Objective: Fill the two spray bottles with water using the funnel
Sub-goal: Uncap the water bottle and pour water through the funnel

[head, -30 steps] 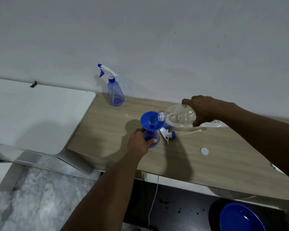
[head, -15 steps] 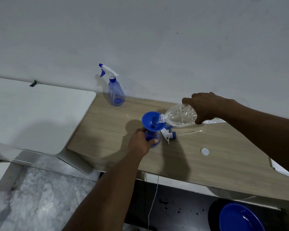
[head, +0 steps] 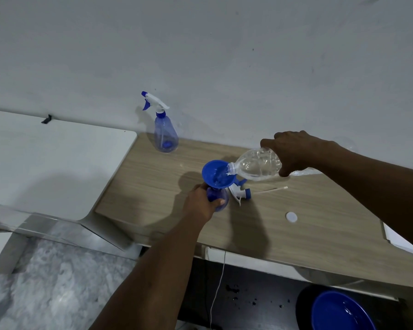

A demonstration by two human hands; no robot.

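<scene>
Water bottle (head: 255,168) gripped by right hand (head: 293,152), tipped into funnel (head: 216,173); spray bottle (head: 218,197) clasped by left hand (head: 202,203). Pour best kept slow, mouth centred.

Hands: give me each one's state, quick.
Left hand: closed around the blue spray bottle under the funnel.
Right hand: closed on the tilted clear plastic water bottle.

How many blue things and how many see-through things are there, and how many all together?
Blue things: 2, the funnel and the bowl on the floor.
Blue see-through spray bottles: 2, one by the wall and one under the funnel.
Clear see-through things: 1, the water bottle.
Total: 5
</scene>
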